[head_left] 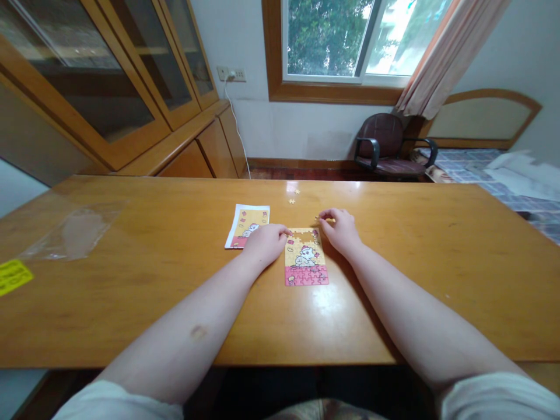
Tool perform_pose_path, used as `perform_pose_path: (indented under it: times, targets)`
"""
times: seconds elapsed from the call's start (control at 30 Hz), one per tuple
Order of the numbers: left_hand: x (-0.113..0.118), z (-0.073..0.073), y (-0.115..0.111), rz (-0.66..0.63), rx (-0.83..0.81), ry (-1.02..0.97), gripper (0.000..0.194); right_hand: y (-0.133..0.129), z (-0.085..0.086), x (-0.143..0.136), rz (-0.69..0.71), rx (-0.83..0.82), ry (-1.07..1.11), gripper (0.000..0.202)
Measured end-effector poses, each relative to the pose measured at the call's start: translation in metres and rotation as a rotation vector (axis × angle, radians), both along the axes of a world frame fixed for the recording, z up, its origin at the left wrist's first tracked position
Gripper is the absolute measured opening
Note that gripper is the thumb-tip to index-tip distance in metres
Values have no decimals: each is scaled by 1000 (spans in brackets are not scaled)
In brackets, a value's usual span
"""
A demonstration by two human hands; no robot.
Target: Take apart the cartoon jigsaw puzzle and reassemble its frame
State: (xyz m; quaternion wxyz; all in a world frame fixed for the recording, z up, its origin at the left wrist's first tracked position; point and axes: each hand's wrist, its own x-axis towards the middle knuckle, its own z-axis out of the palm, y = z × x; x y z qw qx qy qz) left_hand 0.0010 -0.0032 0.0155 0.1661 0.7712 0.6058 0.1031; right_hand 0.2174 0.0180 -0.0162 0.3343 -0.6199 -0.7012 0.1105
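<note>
A jigsaw puzzle [306, 274] lies flat on the wooden table in front of me, showing a white cartoon animal in a red hat on yellow and pink. Near its top edge is a gap where the brown tabletop shows. My left hand [266, 242] has its fingers bent together, with the fingertips at the puzzle's upper left corner. Just beyond the upper right corner, my right hand [342, 232] pinches a small yellow puzzle piece [317, 218]. Partly behind my left hand lies a reference picture [240, 224] with the same design.
Two loose puzzle pieces [291, 201] lie near the table's far edge. At the left are a clear plastic bag [81, 230] and a yellow label [14, 276]. Beyond the table [437, 251] stand a glass-door cabinet [175, 125] and an armchair [385, 140].
</note>
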Motion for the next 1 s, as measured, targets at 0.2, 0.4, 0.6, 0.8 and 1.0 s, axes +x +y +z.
perform_pose_path:
  times: [0.2, 0.4, 0.6, 0.8, 1.0]
  targets:
    - [1, -5, 2, -34, -16, 82, 37, -11, 1, -23, 214, -94, 49, 8]
    - [2, -6, 3, -40, -20, 111, 36, -10, -4, -36, 239, -152, -9, 7]
    - [2, -5, 2, -39, -23, 98, 36, -8, -6, -37, 204, -140, -62, 10]
    - [2, -6, 2, -33, -21, 109, 36, -10, -7, -41, 213, -114, -81, 10]
    - [4, -8, 2, -62, 6, 133, 37, -13, -5, -43, 208, -87, -138, 10]
